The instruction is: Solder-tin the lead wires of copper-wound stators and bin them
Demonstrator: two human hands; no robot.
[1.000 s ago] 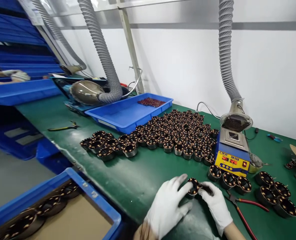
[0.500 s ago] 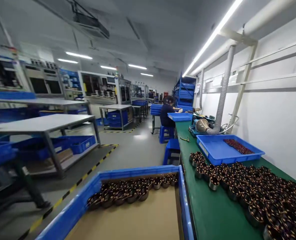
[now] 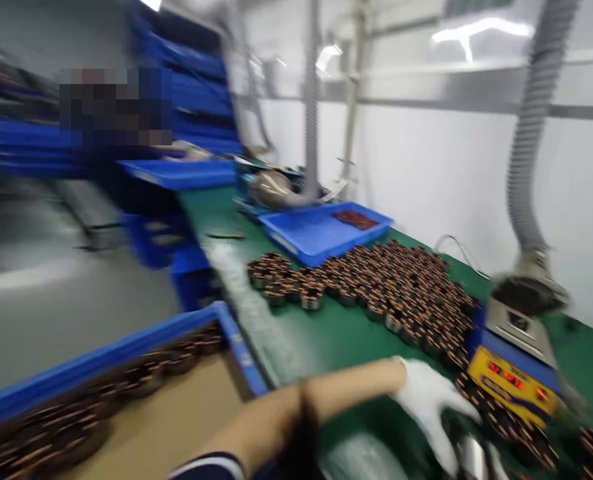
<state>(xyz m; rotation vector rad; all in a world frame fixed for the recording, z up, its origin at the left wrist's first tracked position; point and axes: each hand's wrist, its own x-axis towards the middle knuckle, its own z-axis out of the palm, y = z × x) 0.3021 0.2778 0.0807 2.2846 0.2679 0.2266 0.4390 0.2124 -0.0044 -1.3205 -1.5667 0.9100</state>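
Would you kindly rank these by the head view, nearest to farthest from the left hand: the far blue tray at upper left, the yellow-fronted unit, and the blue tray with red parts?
1. Yellow-fronted unit: right of the left hand, slightly beyond it.
2. Blue tray with red parts: farther off, ahead and leftward.
3. Far blue tray: upper left, toward the far end.
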